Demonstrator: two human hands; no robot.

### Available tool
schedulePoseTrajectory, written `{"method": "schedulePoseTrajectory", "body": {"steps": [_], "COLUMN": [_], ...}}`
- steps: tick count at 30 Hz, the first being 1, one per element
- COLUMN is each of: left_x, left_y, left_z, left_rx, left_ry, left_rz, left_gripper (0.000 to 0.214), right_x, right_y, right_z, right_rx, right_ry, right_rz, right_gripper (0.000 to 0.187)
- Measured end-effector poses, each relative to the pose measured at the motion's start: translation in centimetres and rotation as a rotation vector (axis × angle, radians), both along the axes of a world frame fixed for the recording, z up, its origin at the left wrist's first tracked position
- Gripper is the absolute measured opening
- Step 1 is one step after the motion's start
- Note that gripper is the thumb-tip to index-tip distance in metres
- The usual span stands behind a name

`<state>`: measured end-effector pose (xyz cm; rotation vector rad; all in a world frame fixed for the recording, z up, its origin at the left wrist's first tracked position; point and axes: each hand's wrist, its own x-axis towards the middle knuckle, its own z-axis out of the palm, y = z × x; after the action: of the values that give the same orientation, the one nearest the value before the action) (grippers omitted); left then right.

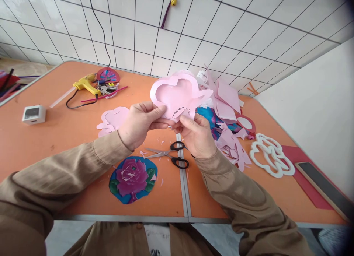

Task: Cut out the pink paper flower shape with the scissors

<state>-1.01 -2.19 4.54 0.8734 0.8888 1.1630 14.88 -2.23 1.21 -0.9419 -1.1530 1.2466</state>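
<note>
Between both hands, raised above the table, is a pink paper cutout [177, 92] with a wavy outline, a raised border and a small dark leaf sprig near its lower edge. My left hand [141, 121] pinches its lower left side, thumb on top. At the lower right, my right hand [196, 132] grips it between thumb and fingers. Open black-handled scissors [168, 154] lie on the table below. A round rose picture [132, 180] on blue rests nearer to me, with pink paper scraps on and around it. Another pink cutout [113, 119] lies partly behind my left hand.
The orange table [69, 145] holds a yellow glue gun [87, 84], keys [107, 88] and a white block [34, 114] on the left. Pink scraps [232, 145], folded pink sheets [225, 99], white cloud-shaped outlines [272, 154] and a phone [323, 186] are on the right. A tiled wall [121, 35] stands behind.
</note>
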Motion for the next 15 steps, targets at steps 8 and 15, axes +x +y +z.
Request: {"method": "schedulePoseTrajectory", "body": {"steps": [8,15], "left_x": [0.1,-0.2], "left_y": [-0.1,0.0], "left_z": [0.2,0.1], "left_rx": [-0.006,-0.034], "left_ry": [0.046,0.023], "left_rz": [0.013,-0.012], "left_gripper": [0.015,0.018], "right_x": [-0.1,1.5], "right_y": [0.0,0.2], "right_z": [0.1,0.0], "right_rx": [-0.009,0.016], "right_ry": [0.060,-0.086], "right_rz": [-0.055,0.072], "right_gripper": [0.020,0.024]}}
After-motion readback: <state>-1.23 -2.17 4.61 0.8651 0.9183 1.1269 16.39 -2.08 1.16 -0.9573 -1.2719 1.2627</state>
